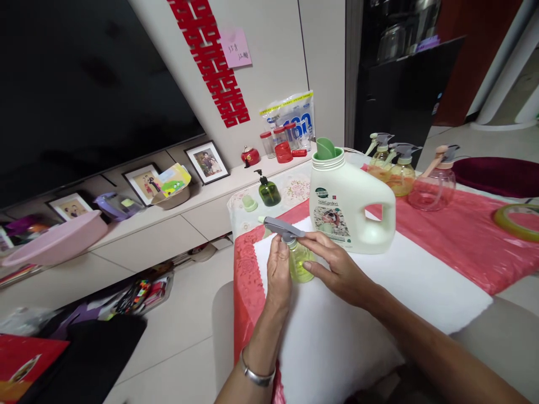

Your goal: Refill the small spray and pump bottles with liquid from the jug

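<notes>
A small spray bottle (300, 268) with a clear yellow-green body and a grey spray head (284, 227) stands over the white sheet, its nozzle pointing left. My left hand (278, 268) is wrapped round the left side of the body and neck. From the other side my right hand (332, 261) grips it, fingers at the back of the spray head and thumb against the body. Just behind stands a big pale-green jug (351, 196) with a printed label and a green scoop-shaped piece (326, 148) in its mouth.
Several spray bottles (402, 174) stand at the table's right, near a roll of tape (517, 221) on the red plastic cover (467, 235). Behind the work are a dark green pump bottle (269, 192) and a pale green cap-like piece (250, 202). A pink basin (63, 238) rests on the cabinet.
</notes>
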{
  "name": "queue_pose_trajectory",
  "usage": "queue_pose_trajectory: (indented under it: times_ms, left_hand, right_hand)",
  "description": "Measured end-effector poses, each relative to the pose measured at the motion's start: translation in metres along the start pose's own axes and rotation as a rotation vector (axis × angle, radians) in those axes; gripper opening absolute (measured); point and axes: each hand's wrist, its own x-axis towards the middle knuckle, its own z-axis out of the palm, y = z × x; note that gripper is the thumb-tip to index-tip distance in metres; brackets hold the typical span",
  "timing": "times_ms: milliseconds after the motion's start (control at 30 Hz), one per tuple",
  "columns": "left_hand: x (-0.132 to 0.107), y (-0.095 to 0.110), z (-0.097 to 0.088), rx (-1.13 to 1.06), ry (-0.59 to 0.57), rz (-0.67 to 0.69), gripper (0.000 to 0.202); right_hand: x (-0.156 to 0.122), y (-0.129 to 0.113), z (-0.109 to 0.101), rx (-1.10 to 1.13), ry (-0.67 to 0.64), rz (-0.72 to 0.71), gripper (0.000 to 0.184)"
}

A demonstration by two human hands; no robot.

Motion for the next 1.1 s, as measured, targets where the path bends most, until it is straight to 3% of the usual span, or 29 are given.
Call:
queue_pose_trajectory:
  times_ms: [233, 633, 1100]
  left_hand:
    - [0.0001, 0.0048, 0.0013, 0.066, 0.029, 0.094, 0.031]
    - [0.0001, 0.0001, 0.0077, 0.039, 0.081, 0.185, 0.042]
    - [-0.0040, 0.0052, 0.0100, 0.065, 0.048, 0.141, 0.036]
  right_hand:
    - [0.0019, -0.0013, -0.0012, 0.003, 0.007, -0.023, 0.036]
    - [0.0014, -0.0054, 0.0011, -0.027, 0.012, -0.041, 0.034]
    - [-0.0011, 0.0001, 0.0036, -0.013, 0.027, 0.027, 0.046]
